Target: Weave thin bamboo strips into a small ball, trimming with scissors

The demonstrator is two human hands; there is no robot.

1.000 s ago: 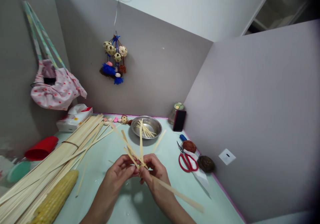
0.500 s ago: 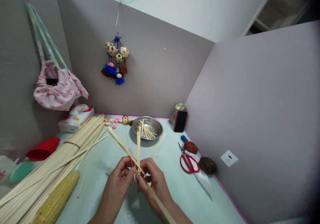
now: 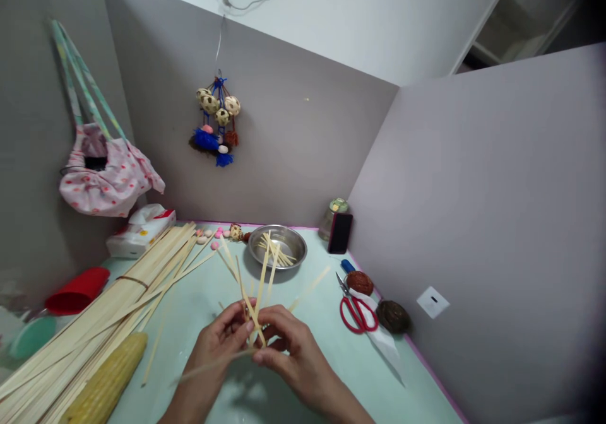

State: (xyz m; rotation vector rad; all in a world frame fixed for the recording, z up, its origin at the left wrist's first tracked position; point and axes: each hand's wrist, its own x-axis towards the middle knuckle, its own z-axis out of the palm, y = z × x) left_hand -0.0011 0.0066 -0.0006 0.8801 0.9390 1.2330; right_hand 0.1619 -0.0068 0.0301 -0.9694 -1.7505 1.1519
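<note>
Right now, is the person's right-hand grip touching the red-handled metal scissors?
Apart: the head view shows pale-green tabletop between the right-hand grip and the red-handled metal scissors.

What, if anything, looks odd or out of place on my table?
At picture left, the corn cob looks odd: apparently food beside the bundle of flat strips. The red cup across the bundle seems tipped over, no spill visible. The thin strips in the left hand and right hand show no clear break.
</note>
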